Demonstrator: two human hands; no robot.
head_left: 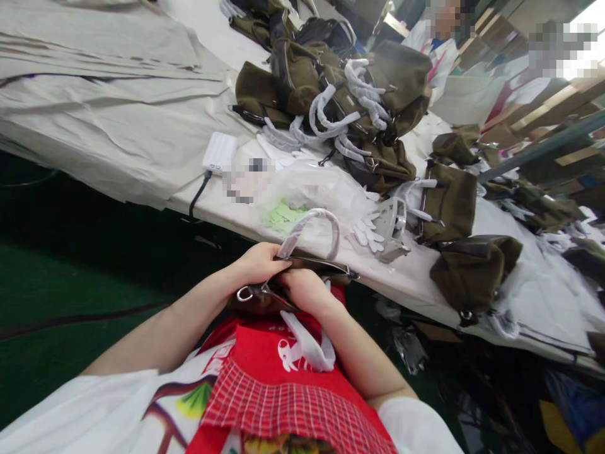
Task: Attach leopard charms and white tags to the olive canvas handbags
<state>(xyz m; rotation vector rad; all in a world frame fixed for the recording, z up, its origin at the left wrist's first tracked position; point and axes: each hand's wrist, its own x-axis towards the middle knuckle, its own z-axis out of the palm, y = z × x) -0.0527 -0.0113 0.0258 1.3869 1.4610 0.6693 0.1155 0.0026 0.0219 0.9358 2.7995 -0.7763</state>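
Against my red apron, at the table's front edge, I have a dark brown handbag (250, 306) with a metal ring at one side. One wrapped handle (335, 230) stands up on the table side; another wrapped handle (312, 350) hangs down over the apron. My left hand (259, 261) grips the bag's top edge near the base of the upright handle, fingers closed. My right hand (305, 290) reaches into or over the bag's opening, and its fingertips are hidden there, so I cannot see whether it holds anything.
Olive bags with wrapped handles are heaped on the table (142, 157), among them one bag (449, 202) at the right. Near me lie a clear plastic bag (321, 183) with green tags (283, 217), a white box with a cable (220, 151) and white gloves (366, 233). A person (437, 57) stands across.
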